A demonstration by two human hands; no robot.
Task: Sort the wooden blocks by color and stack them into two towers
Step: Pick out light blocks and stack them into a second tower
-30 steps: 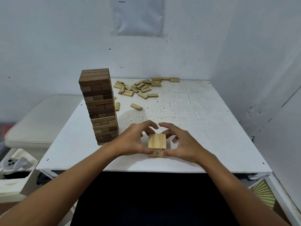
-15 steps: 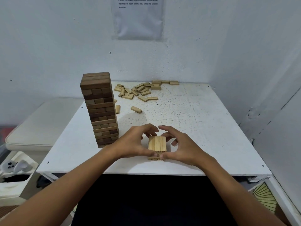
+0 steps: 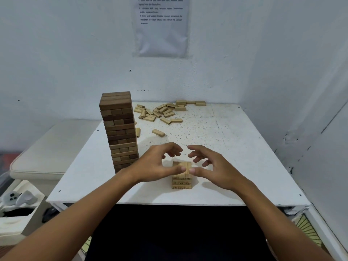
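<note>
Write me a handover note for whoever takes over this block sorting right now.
Left hand and right hand: fingers spread, thumbs touching the top of the short light tower, holding no block.
Dark tower: tall, at table left, looks finished.
Light tower: only a few layers, near the front edge.
Left to do: stack the loose light blocks scattered at the far side, plus the single block mid-table.
</note>
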